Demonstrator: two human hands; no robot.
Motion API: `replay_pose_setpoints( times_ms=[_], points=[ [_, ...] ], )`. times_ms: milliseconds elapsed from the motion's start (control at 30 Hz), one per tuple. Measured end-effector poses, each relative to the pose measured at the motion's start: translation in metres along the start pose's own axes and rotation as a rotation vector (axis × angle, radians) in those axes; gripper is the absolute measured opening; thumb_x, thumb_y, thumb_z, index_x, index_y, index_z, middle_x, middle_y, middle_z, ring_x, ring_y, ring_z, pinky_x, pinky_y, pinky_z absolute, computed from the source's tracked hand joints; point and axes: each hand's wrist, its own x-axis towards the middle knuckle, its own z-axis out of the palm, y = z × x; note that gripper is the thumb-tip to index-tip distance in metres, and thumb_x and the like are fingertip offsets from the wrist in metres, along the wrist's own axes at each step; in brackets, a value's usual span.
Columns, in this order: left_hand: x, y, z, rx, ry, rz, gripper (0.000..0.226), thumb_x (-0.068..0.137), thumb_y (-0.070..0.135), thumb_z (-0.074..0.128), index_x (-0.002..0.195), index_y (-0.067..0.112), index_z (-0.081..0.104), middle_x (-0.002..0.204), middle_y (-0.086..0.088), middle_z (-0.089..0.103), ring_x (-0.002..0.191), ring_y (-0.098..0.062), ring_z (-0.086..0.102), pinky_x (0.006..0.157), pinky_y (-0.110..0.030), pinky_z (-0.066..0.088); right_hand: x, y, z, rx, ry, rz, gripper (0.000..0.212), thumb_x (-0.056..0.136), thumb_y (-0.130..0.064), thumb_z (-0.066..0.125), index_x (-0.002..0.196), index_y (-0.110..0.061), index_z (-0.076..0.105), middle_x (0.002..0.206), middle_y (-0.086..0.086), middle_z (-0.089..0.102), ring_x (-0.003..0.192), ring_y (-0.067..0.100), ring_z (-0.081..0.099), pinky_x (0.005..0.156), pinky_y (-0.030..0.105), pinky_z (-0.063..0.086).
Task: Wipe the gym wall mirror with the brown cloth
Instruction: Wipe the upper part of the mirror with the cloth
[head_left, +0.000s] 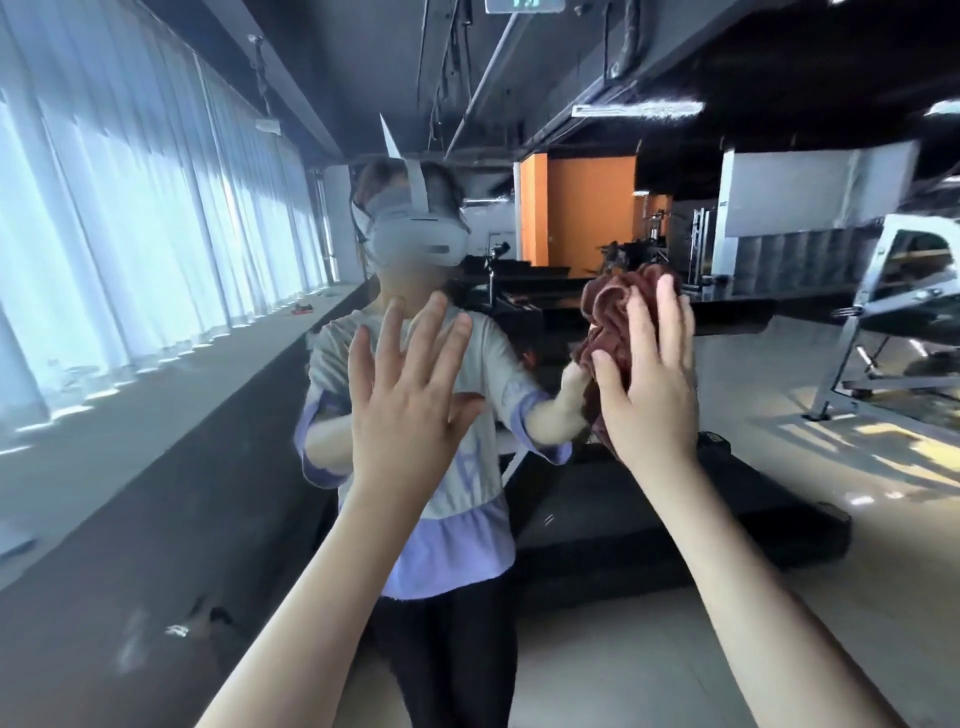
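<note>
Left hand (410, 410), right hand (649, 384): fingers (670, 312) straight.

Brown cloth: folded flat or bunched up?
Bunched. The brown cloth shows ruffled folds sticking out past the straight fingers of the right hand pressing it to the mirror.

This is a gym hall, seen reflected in a wall mirror (675, 234) that fills the view. A steel exercise-machine frame (904, 312) stands at the right and a black floor mat (675, 519) lies on the pale floor. Bare pipes (483, 67) cross the dark open ceiling beside long white curtains (130, 182).
</note>
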Motion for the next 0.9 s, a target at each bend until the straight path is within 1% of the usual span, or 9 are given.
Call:
replay_pose_setpoints(
  times_ms=[67,200,267,400,467,600,667,800,900],
  points=[
    [0.001,-0.001,0.001,0.005,0.016,0.007,0.075,0.086,0.056,0.058,0.149,0.019,0.036,0.156,-0.01,0.039,0.143,-0.04,0.028,0.114,-0.061,0.024,-0.013,-0.01,0.009,-0.012,-0.011,-0.025,0.059,0.098,-0.026,0.049,0.152,-0.013,0.032,0.165,0.005,0.013,0.151,0.029,0.009,0.115,0.048,0.026],
    [0.002,0.002,0.001,-0.005,0.024,-0.009,0.083,0.081,0.052,0.071,0.148,0.02,0.035,0.155,-0.009,0.041,0.143,-0.039,0.029,0.114,-0.06,0.023,-0.035,-0.007,0.013,-0.178,-0.154,-0.442,0.062,0.093,-0.028,0.052,0.151,-0.019,0.031,0.162,0.004,0.021,0.149,0.029,0.016,0.112,0.049,0.023],
    [0.002,0.001,0.001,-0.001,0.034,-0.01,0.083,0.081,0.052,0.073,0.148,0.019,0.036,0.154,-0.01,0.042,0.142,-0.04,0.03,0.113,-0.061,0.025,-0.017,0.002,0.006,-0.208,-0.117,-0.378,0.058,0.096,-0.034,0.045,0.151,-0.02,0.032,0.163,0.004,0.021,0.149,0.028,0.017,0.115,0.054,0.025],
    [0.002,0.002,-0.001,0.032,0.024,0.001,0.081,0.083,0.054,0.068,0.148,0.018,0.036,0.153,-0.011,0.043,0.141,-0.042,0.032,0.113,-0.059,0.023,0.006,0.004,-0.002,-0.046,0.012,0.059,0.061,0.095,-0.034,0.042,0.151,-0.013,0.035,0.165,0.007,0.017,0.15,0.032,0.014,0.115,0.058,0.03],
    [0.002,0.003,-0.002,0.04,0.022,-0.002,0.077,0.086,0.056,0.062,0.148,0.017,0.039,0.153,-0.011,0.042,0.141,-0.042,0.032,0.113,-0.059,0.022,-0.009,-0.003,0.005,-0.038,-0.017,-0.021,0.061,0.095,-0.025,0.048,0.153,-0.012,0.033,0.165,0.008,0.014,0.15,0.033,0.01,0.12,0.052,0.021],
    [0.002,0.003,-0.002,0.052,0.009,-0.015,0.072,0.089,0.057,0.051,0.147,0.015,0.046,0.154,-0.011,0.041,0.142,-0.043,0.032,0.113,-0.061,0.026,-0.019,0.003,0.009,-0.176,-0.132,-0.468,0.065,0.092,-0.026,0.053,0.152,-0.02,0.03,0.163,0.006,0.021,0.149,0.03,0.015,0.117,0.046,0.016],
    [0.002,0.004,-0.003,0.05,0.007,-0.022,0.072,0.089,0.057,0.051,0.146,0.014,0.047,0.155,-0.011,0.041,0.142,-0.043,0.033,0.112,-0.063,0.028,-0.002,0.016,0.004,-0.191,-0.085,-0.422,0.06,0.096,-0.03,0.049,0.152,-0.019,0.032,0.162,0.008,0.023,0.149,0.03,0.016,0.119,0.048,0.018],
    [0.003,0.009,-0.008,0.034,-0.013,-0.056,0.068,0.091,0.054,0.05,0.146,0.014,0.046,0.154,-0.012,0.041,0.142,-0.042,0.031,0.111,-0.063,0.03,-0.003,0.022,-0.002,-0.06,0.024,-0.052,0.057,0.097,-0.031,0.041,0.151,-0.013,0.036,0.163,0.01,0.019,0.15,0.033,0.015,0.115,0.053,0.026],
    [0.002,0.016,-0.01,0.032,-0.033,-0.083,0.066,0.092,0.051,0.048,0.146,0.013,0.045,0.154,-0.014,0.041,0.142,-0.043,0.032,0.11,-0.064,0.031,-0.035,0.023,0.01,-0.13,-0.085,-0.367,0.058,0.095,-0.028,0.039,0.151,-0.015,0.033,0.162,0.01,0.02,0.149,0.034,0.016,0.119,0.047,0.02]
  ],
)
